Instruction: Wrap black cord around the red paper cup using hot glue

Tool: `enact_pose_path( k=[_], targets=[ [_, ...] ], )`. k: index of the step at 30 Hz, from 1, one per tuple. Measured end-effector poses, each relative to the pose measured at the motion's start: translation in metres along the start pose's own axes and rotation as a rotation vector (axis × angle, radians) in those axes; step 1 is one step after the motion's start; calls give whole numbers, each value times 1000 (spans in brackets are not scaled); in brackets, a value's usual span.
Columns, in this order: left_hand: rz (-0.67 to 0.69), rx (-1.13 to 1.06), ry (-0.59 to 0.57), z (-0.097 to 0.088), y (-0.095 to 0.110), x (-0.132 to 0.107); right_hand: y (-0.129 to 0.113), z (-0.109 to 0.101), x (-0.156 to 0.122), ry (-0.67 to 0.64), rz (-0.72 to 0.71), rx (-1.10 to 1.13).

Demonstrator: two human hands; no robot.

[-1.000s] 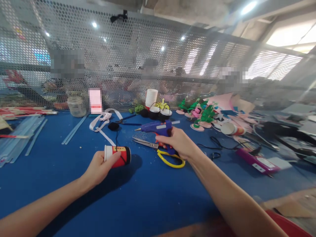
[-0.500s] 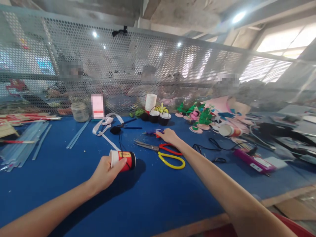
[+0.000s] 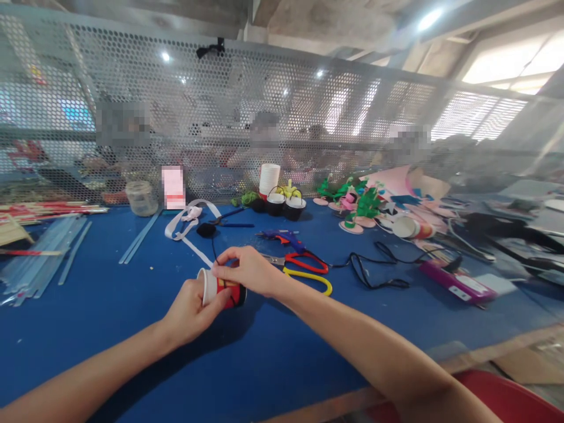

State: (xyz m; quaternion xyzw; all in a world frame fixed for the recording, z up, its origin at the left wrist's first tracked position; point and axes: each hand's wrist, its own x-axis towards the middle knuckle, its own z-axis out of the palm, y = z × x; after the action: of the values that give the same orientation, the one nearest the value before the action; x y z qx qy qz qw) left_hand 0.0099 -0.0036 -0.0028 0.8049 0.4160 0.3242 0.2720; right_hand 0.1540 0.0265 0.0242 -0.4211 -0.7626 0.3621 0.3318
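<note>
My left hand (image 3: pixel 194 311) is wrapped round a red and white paper cup (image 3: pixel 210 289), which lies tilted on its side with black yarn wound about its base end. My right hand (image 3: pixel 247 269) reaches over the cup, its thumb and forefinger pinched on the black yarn (image 3: pixel 214 249) that runs down from a small black yarn ball (image 3: pixel 206 230). Part of the cup is hidden behind the fingers. Just right of my right hand lie scissors (image 3: pixel 308 283) with one red and one yellow handle. Behind them a blue glue gun (image 3: pixel 284 237) rests on the table.
White ribbon (image 3: pixel 176 230) and pliers (image 3: pixel 233 220) lie beyond the cup. Two black-wrapped little buckets (image 3: pixel 294 208) and stacked cups (image 3: pixel 269 179) stand farther back. Translucent strips (image 3: pixel 48 252) lie left; green felt plants (image 3: pixel 368 202) and a purple power strip (image 3: pixel 456 285) are right. A perforated screen (image 3: pixel 238 117) closes the back.
My right hand has let go of the glue gun and moved left and nearer to the yarn at the cup. The cup has shifted slightly right in my left hand.
</note>
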Motion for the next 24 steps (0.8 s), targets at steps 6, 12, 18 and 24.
enact_pose_path(
  k=[6, 12, 18, 24],
  targets=[
    [-242, -252, -8, 0, 0, 5, 3, -14, -3, 102, -30, 190],
    [-483, -525, 50, -1, 6, 9, 2, -30, -5, 207, -58, 177],
    [-592, -666, 49, -2, 9, 11, 4, -33, -4, 224, -45, 120],
    [-529, -601, -4, -2, 9, 7, 10, -31, -2, 219, -21, 86]
  ],
)
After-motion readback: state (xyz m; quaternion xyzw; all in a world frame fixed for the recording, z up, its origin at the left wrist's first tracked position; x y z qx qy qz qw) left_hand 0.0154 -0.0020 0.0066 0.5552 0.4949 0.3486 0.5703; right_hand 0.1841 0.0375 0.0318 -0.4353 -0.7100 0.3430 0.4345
